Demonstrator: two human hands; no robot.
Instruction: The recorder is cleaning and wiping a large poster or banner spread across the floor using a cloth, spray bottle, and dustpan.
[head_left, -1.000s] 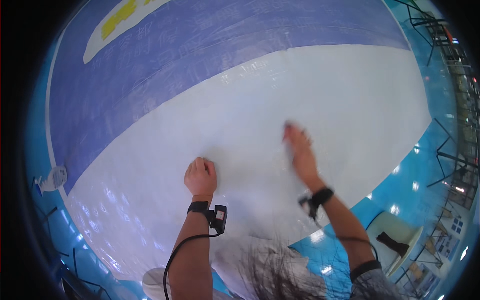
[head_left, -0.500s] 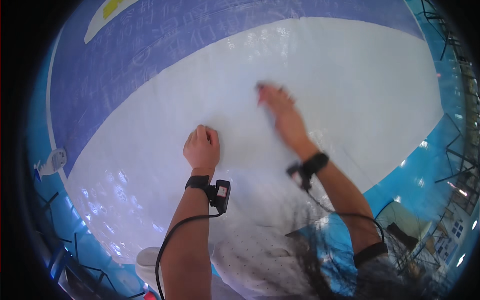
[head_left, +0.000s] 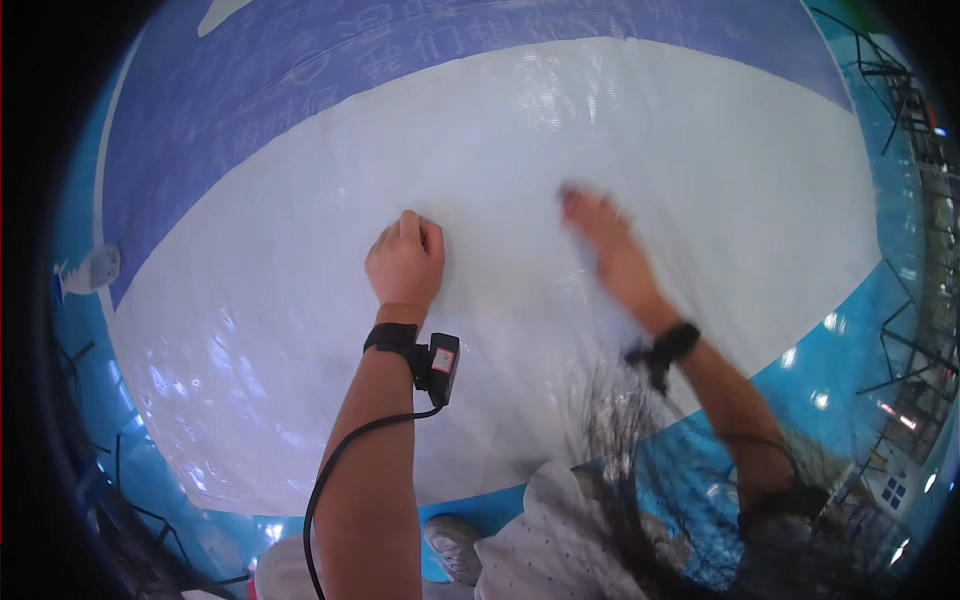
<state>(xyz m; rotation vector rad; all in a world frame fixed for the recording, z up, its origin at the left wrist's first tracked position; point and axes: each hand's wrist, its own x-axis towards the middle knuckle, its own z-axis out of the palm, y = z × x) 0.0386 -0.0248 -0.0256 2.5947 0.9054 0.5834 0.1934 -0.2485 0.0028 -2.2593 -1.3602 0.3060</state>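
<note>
A large glossy white sheet (head_left: 720, 200) lies spread flat below me, beside a purple band (head_left: 250, 90) with pale writing. My left hand (head_left: 405, 262) is curled into a fist and presses its knuckles on the sheet near the middle. My right hand (head_left: 610, 245), blurred by motion, lies flat with fingers stretched out on the sheet a little to the right. Both wrists wear black straps; a small black device with a cable (head_left: 440, 367) hangs from the left one.
A shiny blue floor (head_left: 830, 380) borders the sheet at lower right and left. Dark metal frames (head_left: 905, 350) stand along the right rim. A small white object (head_left: 90, 270) lies at the far left. My dotted white clothing (head_left: 540, 550) and a shoe (head_left: 455, 545) show at the bottom.
My right hand swept left and up across the sheet, then back to the right. My left fist stayed pressed in the same place. The view shifted slightly.
</note>
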